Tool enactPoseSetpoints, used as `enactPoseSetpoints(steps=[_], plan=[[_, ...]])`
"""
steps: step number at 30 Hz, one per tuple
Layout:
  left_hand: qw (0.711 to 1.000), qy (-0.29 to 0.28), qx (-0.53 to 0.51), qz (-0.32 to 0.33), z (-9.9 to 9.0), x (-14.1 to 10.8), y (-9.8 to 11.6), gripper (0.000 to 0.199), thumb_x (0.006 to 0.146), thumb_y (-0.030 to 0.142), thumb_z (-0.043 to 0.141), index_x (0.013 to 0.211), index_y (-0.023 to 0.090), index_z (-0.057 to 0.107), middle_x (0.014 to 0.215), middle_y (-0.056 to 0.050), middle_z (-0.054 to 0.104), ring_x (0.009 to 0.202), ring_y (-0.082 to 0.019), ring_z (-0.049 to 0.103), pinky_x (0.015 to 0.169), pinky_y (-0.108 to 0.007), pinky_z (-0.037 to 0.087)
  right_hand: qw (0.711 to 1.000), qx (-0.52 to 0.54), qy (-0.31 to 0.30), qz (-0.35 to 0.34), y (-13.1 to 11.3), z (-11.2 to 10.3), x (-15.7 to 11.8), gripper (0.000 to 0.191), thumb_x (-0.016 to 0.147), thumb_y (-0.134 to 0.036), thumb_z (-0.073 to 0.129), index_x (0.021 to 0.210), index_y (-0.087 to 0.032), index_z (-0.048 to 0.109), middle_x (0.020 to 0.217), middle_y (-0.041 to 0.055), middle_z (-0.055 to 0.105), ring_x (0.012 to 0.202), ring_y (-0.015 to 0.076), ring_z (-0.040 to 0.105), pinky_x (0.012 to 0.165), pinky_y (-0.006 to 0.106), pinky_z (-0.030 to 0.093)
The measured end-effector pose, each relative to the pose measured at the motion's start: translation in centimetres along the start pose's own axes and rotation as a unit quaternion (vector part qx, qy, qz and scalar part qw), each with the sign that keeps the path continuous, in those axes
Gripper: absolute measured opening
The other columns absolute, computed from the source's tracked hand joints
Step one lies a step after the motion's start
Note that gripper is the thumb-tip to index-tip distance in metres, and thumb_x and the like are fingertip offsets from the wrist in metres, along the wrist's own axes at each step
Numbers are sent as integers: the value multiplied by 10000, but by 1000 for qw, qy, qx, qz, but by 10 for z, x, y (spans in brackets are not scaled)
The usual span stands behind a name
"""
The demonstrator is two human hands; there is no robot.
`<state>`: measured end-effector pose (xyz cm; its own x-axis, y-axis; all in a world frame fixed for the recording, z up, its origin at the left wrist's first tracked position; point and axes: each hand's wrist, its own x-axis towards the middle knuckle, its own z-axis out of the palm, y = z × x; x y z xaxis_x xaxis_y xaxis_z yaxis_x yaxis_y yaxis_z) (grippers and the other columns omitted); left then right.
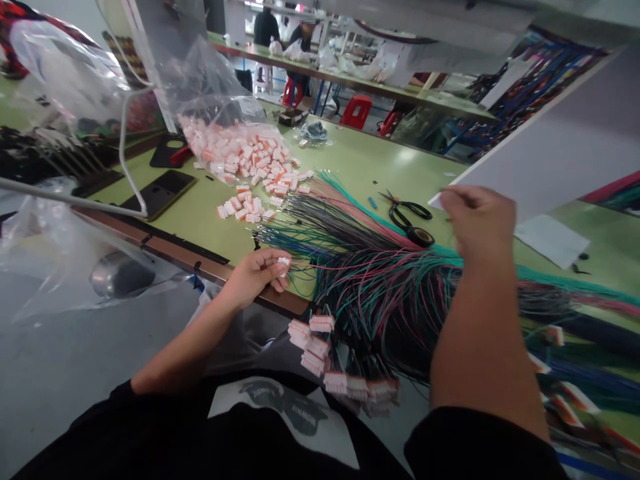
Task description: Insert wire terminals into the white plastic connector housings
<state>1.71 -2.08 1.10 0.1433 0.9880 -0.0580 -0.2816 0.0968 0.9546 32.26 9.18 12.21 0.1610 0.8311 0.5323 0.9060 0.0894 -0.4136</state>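
Step in hand: looks like fitting wires into a connector, one at a time; judged from the pose, not certain.
Left hand: at table edge, thumb and fingers closed in a pinch on one small white connector.
Right hand: raised over the right side of the bench, well apart from the left, fingers curled in; cannot tell if a wire is pinched there.
Held connector: at the left fingertips, just beside the wire ends; whitish, small, mostly covered by fingers, so slots and exact wire count can't be read. Pinkish wire seems to run from it toward the bundle.
Wire bundle: green, pink, dark and blue strands, fanned across green table, silvery tips toward the pile.
Loose connectors: white and orange, heaped, partly inside clear bag.
Hanging connectors: white with orange, clustered over the near edge by the wires, apparently already wired.
Snips: black-handled, lying beyond the wires, untouched.
Next move calls for: steady left pinch, one strand kept clear of the tangle, tip lined up with its slot.
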Motion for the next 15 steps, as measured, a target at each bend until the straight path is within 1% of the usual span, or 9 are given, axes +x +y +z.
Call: enactPoseSetpoints(steps=[2,3,5,7,9,11,13,15], plan=[[1000,3,-5,-2,0,0,0,381,615,385,778,848,133,614,536,42,589,486,-96,594,460,-196,485,996,25,-79,-24,-22,5,-16,250,787,-234,598,975,-130,726,901,124,718,792,173,617,714,297,439],[1000,5,-6,-3,-1,0,0,388,615,391,780,853,133,614,539,40,590,489,-96,596,463,-196,486,992,31,-113,-46,-35,8,-24,225,786,-247,604,939,-145,734,904,111,723,813,176,623,737,299,443],[1000,11,-9,-3,-1,1,-2,386,627,396,775,862,137,612,548,40,593,497,-96,600,477,-198,490,975,47,-184,-114,-56,17,-39,210,812,-281,580,894,-174,742,902,82,732,845,188,635,762,312,451],[1000,18,-11,0,-2,1,-3,358,653,382,760,872,142,610,565,41,594,513,-92,603,505,-204,501,951,74,-239,-183,-70,28,-51,216,835,-295,548,879,-212,742,890,48,736,854,194,647,764,324,465],[1000,26,-11,7,-2,2,-4,310,693,352,733,891,146,611,586,39,599,539,-90,609,541,-213,513,923,101,-280,-244,-77,38,-60,218,843,-286,533,905,-244,737,896,29,736,860,193,653,765,330,477],[999,31,-14,10,-2,3,-5,277,716,322,718,906,151,613,597,39,599,556,-91,615,557,-218,517,899,119,-308,-288,-80,46,-67,233,847,-275,522,960,-259,725,927,30,733,879,192,653,774,335,482],[999,32,-22,12,-1,3,-5,264,717,306,718,906,156,614,596,42,594,554,-90,615,549,-213,514,882,134,-330,-310,-82,51,-73,257,861,-283,503,1014,-260,708,942,35,729,883,187,652,771,329,480],[999,28,-30,12,-2,3,-5,254,713,296,723,896,157,615,598,42,594,550,-87,612,542,-206,510,869,151,-351,-313,-85,53,-79,284,880,-307,476,1070,-257,681,910,34,724,839,175,651,744,312,477]])
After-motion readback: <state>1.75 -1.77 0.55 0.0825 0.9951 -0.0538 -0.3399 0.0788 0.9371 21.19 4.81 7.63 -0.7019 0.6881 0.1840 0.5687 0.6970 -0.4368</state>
